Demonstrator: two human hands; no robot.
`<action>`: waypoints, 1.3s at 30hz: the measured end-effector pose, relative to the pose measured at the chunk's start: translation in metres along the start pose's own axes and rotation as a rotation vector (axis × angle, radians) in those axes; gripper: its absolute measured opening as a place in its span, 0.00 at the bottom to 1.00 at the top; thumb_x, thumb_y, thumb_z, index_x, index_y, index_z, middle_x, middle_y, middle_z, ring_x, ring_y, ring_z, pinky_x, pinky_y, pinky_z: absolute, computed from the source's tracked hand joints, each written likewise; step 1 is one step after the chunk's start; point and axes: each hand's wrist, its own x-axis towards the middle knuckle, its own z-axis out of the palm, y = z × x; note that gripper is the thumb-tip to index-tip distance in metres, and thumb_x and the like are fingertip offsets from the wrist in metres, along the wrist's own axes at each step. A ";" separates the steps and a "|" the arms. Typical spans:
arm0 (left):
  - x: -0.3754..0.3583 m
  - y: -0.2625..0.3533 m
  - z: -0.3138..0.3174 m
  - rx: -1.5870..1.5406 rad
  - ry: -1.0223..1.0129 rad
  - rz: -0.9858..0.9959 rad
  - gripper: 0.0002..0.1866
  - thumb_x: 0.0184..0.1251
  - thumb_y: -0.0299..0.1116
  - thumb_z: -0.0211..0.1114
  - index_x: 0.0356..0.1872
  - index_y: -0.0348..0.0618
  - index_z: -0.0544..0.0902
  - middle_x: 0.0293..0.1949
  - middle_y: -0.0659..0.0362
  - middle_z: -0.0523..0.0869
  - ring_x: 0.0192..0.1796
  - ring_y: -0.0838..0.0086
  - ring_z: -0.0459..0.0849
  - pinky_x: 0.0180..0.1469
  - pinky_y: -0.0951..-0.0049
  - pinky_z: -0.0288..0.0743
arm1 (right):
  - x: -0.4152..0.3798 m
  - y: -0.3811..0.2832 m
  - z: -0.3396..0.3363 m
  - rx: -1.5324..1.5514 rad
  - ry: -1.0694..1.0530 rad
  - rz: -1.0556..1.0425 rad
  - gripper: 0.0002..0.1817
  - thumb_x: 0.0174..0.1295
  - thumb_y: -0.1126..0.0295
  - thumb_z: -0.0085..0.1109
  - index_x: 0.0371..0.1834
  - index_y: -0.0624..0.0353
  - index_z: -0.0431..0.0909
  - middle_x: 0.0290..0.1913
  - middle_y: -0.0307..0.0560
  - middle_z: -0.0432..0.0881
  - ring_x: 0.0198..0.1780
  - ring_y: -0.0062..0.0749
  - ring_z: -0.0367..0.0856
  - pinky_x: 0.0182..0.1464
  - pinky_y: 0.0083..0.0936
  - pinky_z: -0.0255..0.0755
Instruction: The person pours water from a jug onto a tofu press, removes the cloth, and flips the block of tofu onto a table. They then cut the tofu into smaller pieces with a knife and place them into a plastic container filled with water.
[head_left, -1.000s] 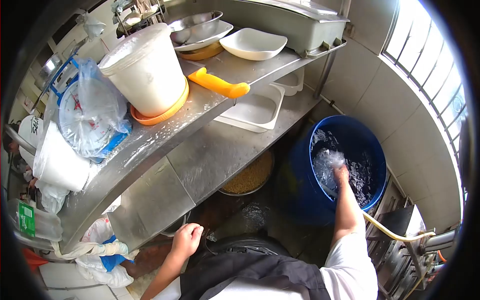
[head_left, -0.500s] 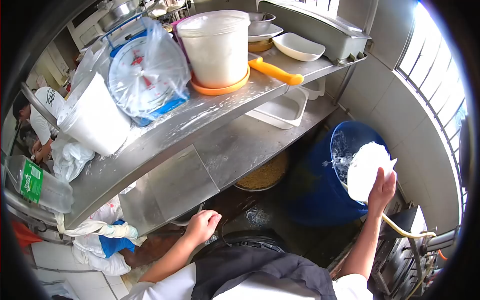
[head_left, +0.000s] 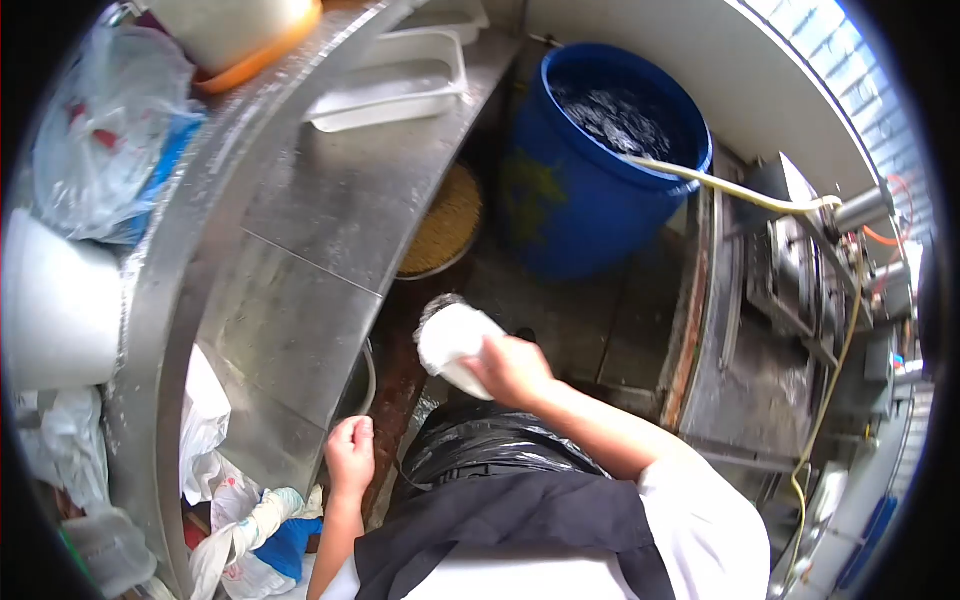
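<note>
Under the steel table (head_left: 330, 200), right hand (head_left: 512, 368) gripping white tub (head_left: 455, 342), contents hidden.

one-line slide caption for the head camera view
Right hand holds a white container low over the wet floor, beside a steel table and a blue water barrel.

The barrel (head_left: 590, 170) stands right of the table (head_left: 330, 190); a hose (head_left: 730, 187) runs into it, a tray (head_left: 395, 80) lies on the table.
</note>
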 end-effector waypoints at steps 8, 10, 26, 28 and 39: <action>-0.019 0.018 -0.016 0.033 -0.040 -0.054 0.11 0.77 0.33 0.66 0.42 0.33 0.87 0.35 0.52 0.89 0.36 0.67 0.86 0.43 0.66 0.80 | 0.036 0.009 0.206 0.347 -0.161 0.311 0.34 0.69 0.41 0.60 0.35 0.72 0.85 0.36 0.70 0.88 0.41 0.62 0.89 0.52 0.49 0.81; -0.024 0.013 -0.010 0.038 -0.054 -0.046 0.11 0.76 0.33 0.66 0.41 0.33 0.87 0.35 0.52 0.90 0.37 0.65 0.87 0.43 0.65 0.80 | 0.063 0.043 0.202 0.624 -0.343 0.674 0.33 0.69 0.43 0.59 0.38 0.72 0.87 0.36 0.65 0.90 0.40 0.54 0.92 0.54 0.45 0.83; -0.005 0.056 -0.004 -0.009 -0.147 0.094 0.10 0.75 0.32 0.67 0.42 0.32 0.87 0.35 0.49 0.88 0.34 0.63 0.86 0.40 0.64 0.79 | -0.116 0.403 0.128 1.898 0.532 1.303 0.24 0.78 0.59 0.38 0.64 0.67 0.74 0.53 0.59 0.85 0.49 0.54 0.88 0.53 0.53 0.85; 0.008 0.057 -0.001 0.002 -0.123 0.223 0.10 0.76 0.32 0.66 0.42 0.32 0.86 0.35 0.49 0.88 0.34 0.63 0.86 0.40 0.64 0.79 | -0.146 0.372 0.081 1.779 0.598 1.300 0.26 0.82 0.57 0.33 0.58 0.65 0.79 0.43 0.52 0.86 0.40 0.45 0.87 0.43 0.46 0.87; 0.064 0.068 0.039 -0.100 -0.234 0.372 0.10 0.76 0.33 0.67 0.40 0.34 0.86 0.35 0.49 0.88 0.34 0.60 0.86 0.39 0.64 0.80 | -0.097 0.217 -0.048 0.703 0.986 0.640 0.18 0.72 0.56 0.68 0.37 0.60 0.78 0.21 0.38 0.74 0.16 0.24 0.71 0.20 0.29 0.69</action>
